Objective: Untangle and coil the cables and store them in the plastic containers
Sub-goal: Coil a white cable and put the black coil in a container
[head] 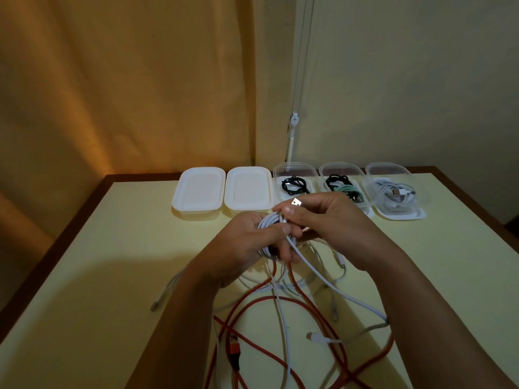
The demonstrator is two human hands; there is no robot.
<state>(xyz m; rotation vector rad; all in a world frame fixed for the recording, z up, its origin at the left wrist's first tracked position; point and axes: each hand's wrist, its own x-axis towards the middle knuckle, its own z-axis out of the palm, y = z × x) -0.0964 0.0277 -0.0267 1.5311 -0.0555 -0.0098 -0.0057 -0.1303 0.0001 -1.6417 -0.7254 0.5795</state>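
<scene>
The left hand (252,242) is curled round a coil of white cable (271,224), thumb pressed over the loops, while the right hand (325,220) pinches the same cable just below its USB plug (296,203), which points up and away between the two hands. From the coil a loose run of the white cable drops toward the near right of the surface (84,276). Under the hands lies a tangle: a red-orange cable (280,300) looping wide across the near edge, crossed by several thinner white cables (283,332). Along the far edge stands a row of plastic containers: two opaque white ones (200,193) (248,190) at the left, then three clear ones, the first (293,171) holding a black cable, the second (341,169) black and mint-green cables, the third (389,171) white cables.
</scene>
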